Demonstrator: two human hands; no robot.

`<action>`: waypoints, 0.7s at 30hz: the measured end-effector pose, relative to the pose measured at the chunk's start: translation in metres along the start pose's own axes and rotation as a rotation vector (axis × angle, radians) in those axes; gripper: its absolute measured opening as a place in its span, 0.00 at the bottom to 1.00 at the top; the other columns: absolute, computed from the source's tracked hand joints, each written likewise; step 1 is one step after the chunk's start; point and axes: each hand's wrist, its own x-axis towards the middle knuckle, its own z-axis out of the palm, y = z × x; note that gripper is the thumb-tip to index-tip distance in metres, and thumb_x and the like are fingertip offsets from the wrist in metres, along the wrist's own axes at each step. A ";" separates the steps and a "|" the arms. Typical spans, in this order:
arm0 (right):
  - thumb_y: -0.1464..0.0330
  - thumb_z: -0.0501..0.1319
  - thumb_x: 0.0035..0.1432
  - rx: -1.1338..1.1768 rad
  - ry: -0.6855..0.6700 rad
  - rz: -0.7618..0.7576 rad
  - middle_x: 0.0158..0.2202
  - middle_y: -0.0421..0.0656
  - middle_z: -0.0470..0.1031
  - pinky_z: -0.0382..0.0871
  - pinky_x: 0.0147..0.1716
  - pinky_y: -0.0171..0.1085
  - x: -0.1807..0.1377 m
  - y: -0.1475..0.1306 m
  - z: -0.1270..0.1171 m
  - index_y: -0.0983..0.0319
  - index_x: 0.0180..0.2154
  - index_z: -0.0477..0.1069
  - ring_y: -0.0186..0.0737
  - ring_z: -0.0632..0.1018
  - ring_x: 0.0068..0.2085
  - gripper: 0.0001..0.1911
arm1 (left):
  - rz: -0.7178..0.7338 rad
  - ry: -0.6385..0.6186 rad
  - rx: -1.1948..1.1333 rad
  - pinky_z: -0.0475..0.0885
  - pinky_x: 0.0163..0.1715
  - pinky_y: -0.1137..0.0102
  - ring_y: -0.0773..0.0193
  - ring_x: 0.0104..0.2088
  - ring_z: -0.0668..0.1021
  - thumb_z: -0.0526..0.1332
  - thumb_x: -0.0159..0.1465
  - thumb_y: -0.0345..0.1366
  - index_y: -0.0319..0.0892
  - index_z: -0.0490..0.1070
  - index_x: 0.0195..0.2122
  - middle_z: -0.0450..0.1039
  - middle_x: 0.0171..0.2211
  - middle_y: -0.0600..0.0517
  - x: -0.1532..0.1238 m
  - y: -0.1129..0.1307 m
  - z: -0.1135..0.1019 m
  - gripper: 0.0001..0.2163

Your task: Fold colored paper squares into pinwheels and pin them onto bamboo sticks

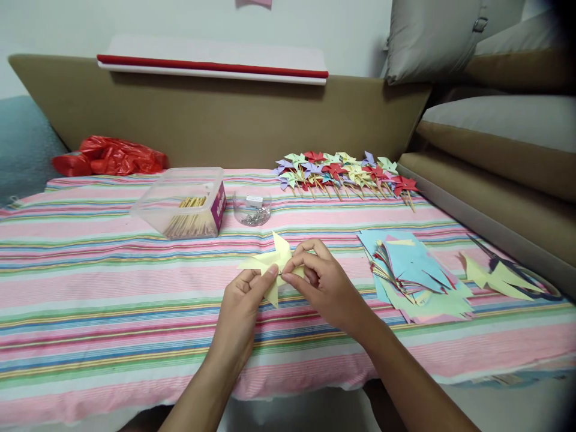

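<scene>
A pale yellow paper pinwheel (pixel 279 251) is held above the striped cloth, its pointed blades folded toward the middle. My left hand (pixel 247 291) pinches it from the left, thumb on top near the centre. Closed in a pinch at the same centre is my right hand (pixel 319 279). A tiny dark sliver shows by its fingertips, too small to name. Beyond my hands stands a round clear tub (pixel 252 210) with small shiny metal pieces inside. Left of that is a clear plastic box (pixel 180 192) of thin wooden sticks (pixel 191 225).
Finished pinwheels on sticks (pixel 335 171) lie in a colourful heap at the back. Cut paper sheets (pixel 414 270) are stacked right, beside scissors (pixel 546 285) partly under a yellow cut piece (pixel 492 277). A red plastic bag (pixel 117 157) rests back left; grey cushions (pixel 504 123) line the right.
</scene>
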 end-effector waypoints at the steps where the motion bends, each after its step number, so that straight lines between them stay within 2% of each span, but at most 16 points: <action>1: 0.70 0.62 0.63 0.008 -0.001 0.006 0.43 0.40 0.63 0.61 0.27 0.34 0.000 0.000 0.000 0.60 0.36 0.75 0.27 0.63 0.27 0.02 | 0.005 0.000 0.005 0.62 0.26 0.76 0.70 0.25 0.65 0.71 0.57 0.44 0.40 0.66 0.24 0.63 0.23 0.58 0.000 0.000 0.000 0.17; 4: 0.69 0.62 0.63 0.031 0.002 0.022 0.44 0.41 0.64 0.60 0.27 0.34 0.000 0.000 -0.001 0.59 0.36 0.75 0.27 0.61 0.26 0.03 | 0.037 0.012 0.042 0.62 0.26 0.75 0.69 0.26 0.66 0.72 0.57 0.44 0.40 0.67 0.25 0.64 0.24 0.57 -0.001 0.001 0.002 0.17; 9: 0.67 0.63 0.62 0.071 -0.005 0.076 0.44 0.40 0.64 0.59 0.26 0.34 0.000 0.000 -0.003 0.60 0.35 0.75 0.24 0.58 0.23 0.04 | 0.130 0.039 0.148 0.58 0.25 0.75 0.70 0.25 0.61 0.71 0.58 0.44 0.42 0.62 0.23 0.56 0.21 0.59 -0.003 0.003 0.003 0.19; 16: 0.64 0.64 0.61 0.127 -0.019 0.140 0.43 0.40 0.68 0.56 0.23 0.34 0.001 0.001 -0.003 0.59 0.35 0.75 0.27 0.58 0.24 0.06 | 0.177 0.012 0.234 0.58 0.25 0.75 0.69 0.25 0.62 0.69 0.60 0.44 0.41 0.64 0.24 0.56 0.22 0.59 -0.005 0.006 0.004 0.17; 19: 0.63 0.64 0.61 0.141 -0.015 0.150 0.33 0.37 0.67 0.52 0.22 0.34 0.000 0.002 -0.003 0.59 0.35 0.74 0.28 0.57 0.23 0.06 | 0.195 0.005 0.247 0.61 0.27 0.74 0.68 0.26 0.65 0.69 0.60 0.44 0.41 0.69 0.26 0.62 0.22 0.57 -0.005 0.007 0.005 0.15; 21: 0.62 0.64 0.61 0.154 -0.018 0.170 0.25 0.33 0.61 0.49 0.21 0.35 0.000 0.003 -0.003 0.59 0.35 0.74 0.29 0.56 0.22 0.07 | 0.217 0.000 0.242 0.63 0.28 0.74 0.67 0.27 0.68 0.69 0.60 0.44 0.41 0.72 0.27 0.67 0.23 0.56 -0.005 0.008 0.006 0.13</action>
